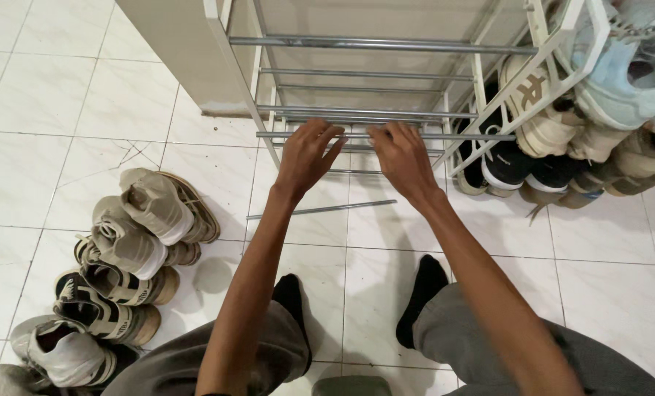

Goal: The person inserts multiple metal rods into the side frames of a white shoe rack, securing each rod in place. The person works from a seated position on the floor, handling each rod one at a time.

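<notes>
from the head view, the left hand (307, 155) and right hand (403, 158) both curl their fingers over a front metal rod (386, 136) of the empty shoe rack (357, 73). one loose rod (320, 210) lies on the tiled floor (49, 110), unfitted. sneakers (129, 249) wait piled at left, apparently still to be shelved.

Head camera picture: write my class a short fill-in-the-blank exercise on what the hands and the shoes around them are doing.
1. Both hands, the left hand and the right hand, grip the same metal ____ of the shoe rack.
2. A loose rod lies on the tiled ____.
3. The pile of shoes lies on the person's ____ side.

Missing words: rod; floor; left
</notes>
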